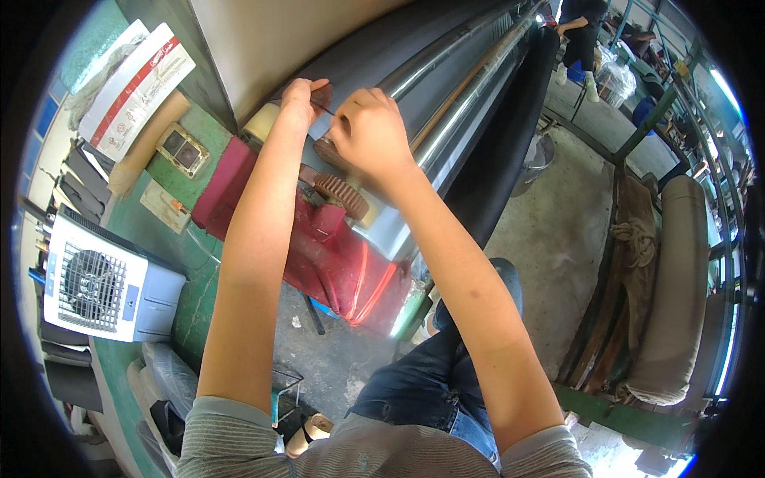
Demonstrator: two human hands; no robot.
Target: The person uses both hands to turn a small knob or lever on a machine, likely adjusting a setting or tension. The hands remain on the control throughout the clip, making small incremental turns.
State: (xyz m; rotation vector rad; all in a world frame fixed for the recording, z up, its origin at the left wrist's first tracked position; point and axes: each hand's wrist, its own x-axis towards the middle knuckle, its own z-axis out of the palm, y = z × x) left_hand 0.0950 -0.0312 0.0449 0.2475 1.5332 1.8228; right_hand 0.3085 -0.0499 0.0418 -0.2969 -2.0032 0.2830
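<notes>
Both arms reach forward over the end of a roller machine. My left hand (pixel 300 103) pinches a thin dark piece (pixel 323 108), too small to identify. That piece runs across to my right hand (pixel 369 126), whose fingers are curled around its other end; the fingertips are hidden. Below the hands sits a rusty toothed gear (pixel 342 196) beside a red cloth cover (pixel 326 257). A dark sheet (pixel 352 60) lies behind the hands, and a shiny metal roller (pixel 445 51) runs away from them towards the upper right.
A long black roll (pixel 508 173) lies along the machine's near side. A switch box (pixel 183 150) sits on the green surface at left, above an air cooler (pixel 104 281). Another person (pixel 580 33) is at the far end. A bucket (pixel 536 158) and fabric roll (pixel 672 287) stand right.
</notes>
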